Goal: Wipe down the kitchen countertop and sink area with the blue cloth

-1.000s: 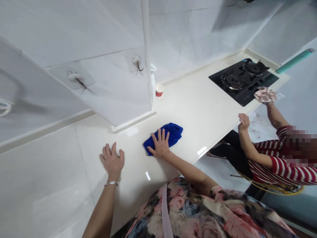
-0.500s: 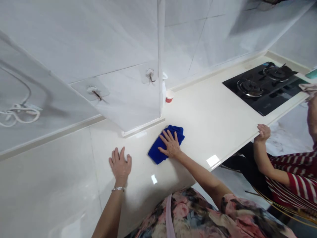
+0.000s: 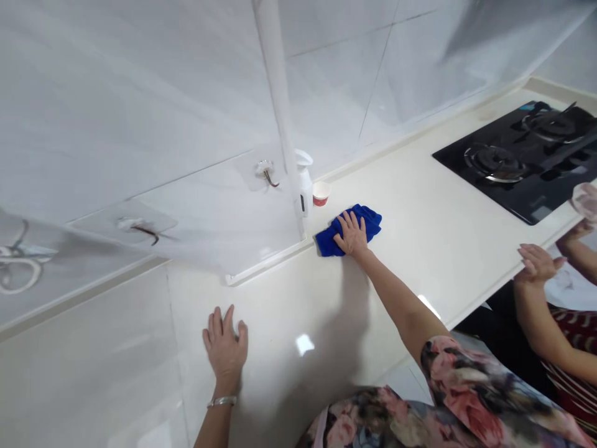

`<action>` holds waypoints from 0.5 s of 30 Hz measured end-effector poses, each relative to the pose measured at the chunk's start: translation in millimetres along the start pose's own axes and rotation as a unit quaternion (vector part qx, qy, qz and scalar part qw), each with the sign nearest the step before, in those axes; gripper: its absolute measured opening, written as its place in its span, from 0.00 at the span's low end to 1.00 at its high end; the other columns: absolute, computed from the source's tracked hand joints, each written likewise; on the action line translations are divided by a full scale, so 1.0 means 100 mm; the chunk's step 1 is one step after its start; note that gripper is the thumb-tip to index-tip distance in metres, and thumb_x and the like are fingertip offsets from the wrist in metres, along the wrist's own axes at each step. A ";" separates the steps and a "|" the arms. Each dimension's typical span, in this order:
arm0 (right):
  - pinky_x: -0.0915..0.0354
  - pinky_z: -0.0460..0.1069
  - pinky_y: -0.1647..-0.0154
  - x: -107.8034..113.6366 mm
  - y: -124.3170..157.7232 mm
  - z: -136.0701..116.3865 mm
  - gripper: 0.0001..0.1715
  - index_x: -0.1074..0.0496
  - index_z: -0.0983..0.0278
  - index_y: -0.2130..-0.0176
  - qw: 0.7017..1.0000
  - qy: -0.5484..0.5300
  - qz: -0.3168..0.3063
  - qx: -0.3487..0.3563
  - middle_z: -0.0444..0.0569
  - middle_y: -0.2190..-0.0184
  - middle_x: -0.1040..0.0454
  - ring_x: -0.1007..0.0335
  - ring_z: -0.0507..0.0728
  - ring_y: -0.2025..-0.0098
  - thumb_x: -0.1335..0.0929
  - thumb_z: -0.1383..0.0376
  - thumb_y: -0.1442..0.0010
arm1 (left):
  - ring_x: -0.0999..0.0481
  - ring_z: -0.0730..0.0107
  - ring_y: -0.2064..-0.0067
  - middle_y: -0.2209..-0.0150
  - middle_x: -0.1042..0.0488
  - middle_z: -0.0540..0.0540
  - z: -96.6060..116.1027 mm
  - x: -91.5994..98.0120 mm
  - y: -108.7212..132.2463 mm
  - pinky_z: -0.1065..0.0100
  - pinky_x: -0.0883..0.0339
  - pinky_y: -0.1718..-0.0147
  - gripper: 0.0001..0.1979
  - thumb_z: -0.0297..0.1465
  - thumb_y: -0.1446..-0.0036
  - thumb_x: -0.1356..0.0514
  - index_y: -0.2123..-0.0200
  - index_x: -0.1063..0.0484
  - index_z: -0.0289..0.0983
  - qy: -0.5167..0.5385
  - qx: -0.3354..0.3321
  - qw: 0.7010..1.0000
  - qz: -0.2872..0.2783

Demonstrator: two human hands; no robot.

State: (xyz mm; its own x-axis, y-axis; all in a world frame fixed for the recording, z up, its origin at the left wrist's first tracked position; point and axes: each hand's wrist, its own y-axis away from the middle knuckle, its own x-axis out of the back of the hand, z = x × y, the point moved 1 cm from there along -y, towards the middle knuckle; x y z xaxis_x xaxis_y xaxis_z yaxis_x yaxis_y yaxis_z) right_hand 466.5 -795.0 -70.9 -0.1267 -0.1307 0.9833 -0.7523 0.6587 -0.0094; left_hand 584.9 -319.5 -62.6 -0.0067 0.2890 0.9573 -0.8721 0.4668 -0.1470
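A blue cloth (image 3: 330, 241) lies bunched on the white countertop (image 3: 396, 218), close to the corner of the tiled wall. My right hand (image 3: 353, 236) rests on top of it, palm down with fingers spread, pressing it against the surface. Part of the cloth is hidden under the palm. Further left, my left hand (image 3: 226, 348) lies on the countertop with its fingers apart, holding nothing. It wears a silver bracelet (image 3: 222, 401) at the wrist.
Behind the wall corner stand a white spray bottle (image 3: 305, 186) and a red-and-white paper cup (image 3: 321, 193). A black gas stove (image 3: 508, 168) is set in the counter at right. Another person's hand (image 3: 538, 264) is at the counter's front edge. Wall hooks (image 3: 267, 171) stick out above the counter.
My right hand has slid the blue cloth forward and right, closer to the cup. My left hand stays on the countertop. The view has shifted, and the other person's hands have moved.
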 end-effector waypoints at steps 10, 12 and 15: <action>0.64 0.78 0.26 -0.12 -0.53 -0.29 0.44 0.47 0.74 0.25 0.998 0.003 0.024 -0.053 0.67 0.22 0.52 0.64 0.76 0.21 0.44 0.53 0.31 | 0.47 0.46 0.23 0.24 0.43 0.34 -0.07 -0.04 -0.01 0.40 0.54 0.26 0.27 0.40 0.28 0.50 0.31 0.32 0.38 -0.014 0.014 1.000 -0.014; 0.64 0.78 0.26 -0.12 -0.52 -0.29 0.44 0.47 0.73 0.25 0.998 -0.004 0.025 -0.050 0.67 0.22 0.53 0.64 0.76 0.21 0.44 0.54 0.31 | 0.47 0.46 0.23 0.24 0.43 0.34 -0.07 -0.04 -0.01 0.40 0.53 0.26 0.27 0.40 0.28 0.51 0.31 0.32 0.38 -0.017 0.023 0.999 -0.021; 0.64 0.77 0.25 -0.10 -0.39 -0.27 0.43 0.45 0.73 0.25 0.999 -0.016 0.031 -0.023 0.64 0.22 0.52 0.63 0.75 0.21 0.43 0.55 0.31 | 0.48 0.47 0.23 0.24 0.43 0.35 -0.07 -0.03 0.00 0.41 0.54 0.25 0.28 0.40 0.28 0.51 0.31 0.33 0.38 -0.022 0.028 0.999 -0.026</action>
State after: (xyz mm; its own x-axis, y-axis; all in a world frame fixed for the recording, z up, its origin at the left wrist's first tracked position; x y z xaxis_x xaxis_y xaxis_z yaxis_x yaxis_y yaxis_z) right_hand 514.6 -799.2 -75.4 -0.1944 -0.1116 0.9746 -0.7125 0.6989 -0.0620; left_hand 588.2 -314.9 -66.8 0.0196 0.2280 0.9735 -0.8976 0.4329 -0.0833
